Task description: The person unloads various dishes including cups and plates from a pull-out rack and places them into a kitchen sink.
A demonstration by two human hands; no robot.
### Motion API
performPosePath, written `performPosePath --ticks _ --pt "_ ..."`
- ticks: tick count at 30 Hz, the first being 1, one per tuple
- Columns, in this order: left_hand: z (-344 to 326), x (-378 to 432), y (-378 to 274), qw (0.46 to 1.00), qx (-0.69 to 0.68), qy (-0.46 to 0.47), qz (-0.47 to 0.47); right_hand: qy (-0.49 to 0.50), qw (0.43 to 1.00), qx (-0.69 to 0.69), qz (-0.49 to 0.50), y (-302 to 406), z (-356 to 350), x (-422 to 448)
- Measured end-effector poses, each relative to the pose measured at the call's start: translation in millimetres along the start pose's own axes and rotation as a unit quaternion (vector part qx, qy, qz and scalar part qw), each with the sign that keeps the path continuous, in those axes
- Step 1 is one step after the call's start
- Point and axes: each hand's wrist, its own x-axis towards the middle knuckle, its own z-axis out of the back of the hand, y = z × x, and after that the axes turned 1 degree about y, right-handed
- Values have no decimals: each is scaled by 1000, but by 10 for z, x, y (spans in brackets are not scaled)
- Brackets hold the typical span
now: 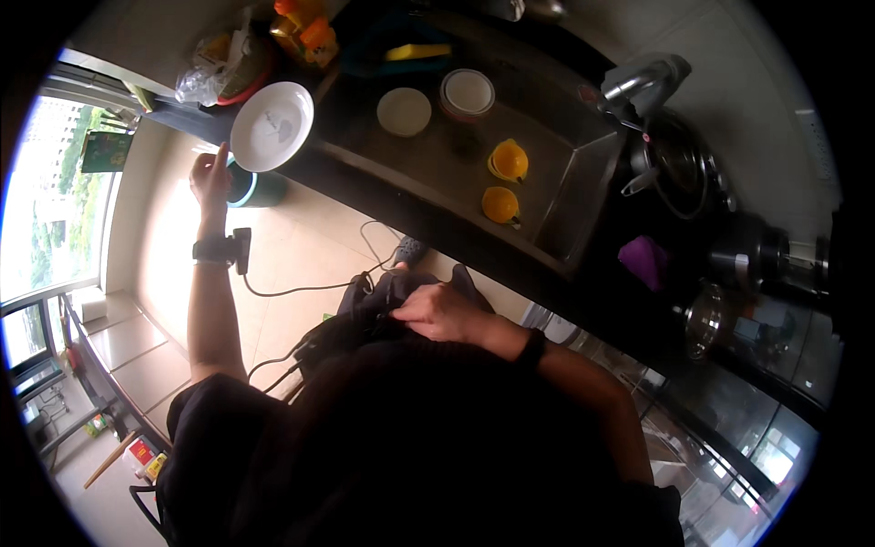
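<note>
A white oval-looking plate (287, 147) with a grey printed motif and writing lies across the counter's front edge, partly over the floor. My left hand (210, 179) is at the plate's left rim, its index finger stretched out alongside. Whether the fingers grip the rim does not show. At my waist, in front of dark clothing, is my right hand (437, 312) with curled fingers; anything inside them is hidden. The sink (437, 174) holds a pale round dish (404, 112), stacked white bowls (468, 91) and two yellow cups or small bowls (509, 161), (500, 206).
A teal bin (270, 191) stands below the plate. A cable (301, 292) hangs from my left wrist device. Behind the sink are a yellow sponge (418, 52) and a faucet (646, 78). A purple cloth (643, 262) and lidded pot (677, 164) occupy the right counter.
</note>
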Motion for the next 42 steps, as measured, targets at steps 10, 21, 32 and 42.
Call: performPosePath --ticks 10,21,32,42 --pt "-399 -445 -780 976 -41 193 -90 117 981 -60 145 28 -156 407" --pt "-1502 -1290 -1494 878 40 446 -172 103 988 -10 119 -152 180 -48" --pt "-2326 -2599 -2440 633 162 713 -255 -263 896 239 -265 146 917 -3025" --pt "-2724 -3610 -2859 520 168 791 -276 -660 550 -14 -512 -1500 219 -4946"
